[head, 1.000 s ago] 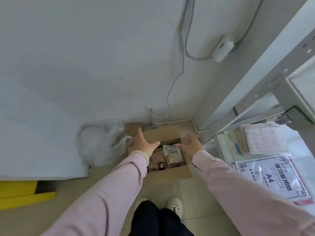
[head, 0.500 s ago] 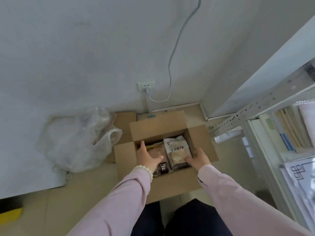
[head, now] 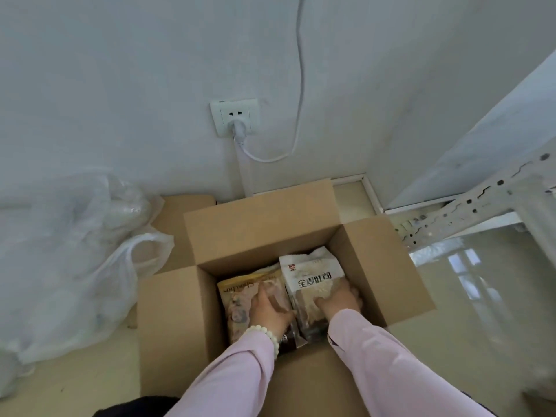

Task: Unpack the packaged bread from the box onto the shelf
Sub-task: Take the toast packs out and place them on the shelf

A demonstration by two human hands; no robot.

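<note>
Pressing flat on the yellow-topped bread pack [head: 237,299] with the straight, close-set fingers [head: 261,294] of the left hand [head: 267,311], thumb angled toward the seam between the two packs. Clamping the white bread pack [head: 310,275] with the right hand [head: 338,300]: thumb on its face, fingers curled over its right edge. Reaching into the open cardboard box [head: 261,233], with both packs side by side and touching inside it. Wearing a pale bead bracelet [head: 264,334] at the left wrist and pink sleeves [head: 228,377] on both arms. Beyond the box: a crumpled plastic bag [head: 75,251] to its left, a wall socket [head: 234,115] with a white cable [head: 301,85] plugged in behind, a white metal shelf frame [head: 469,209] to its right.
</note>
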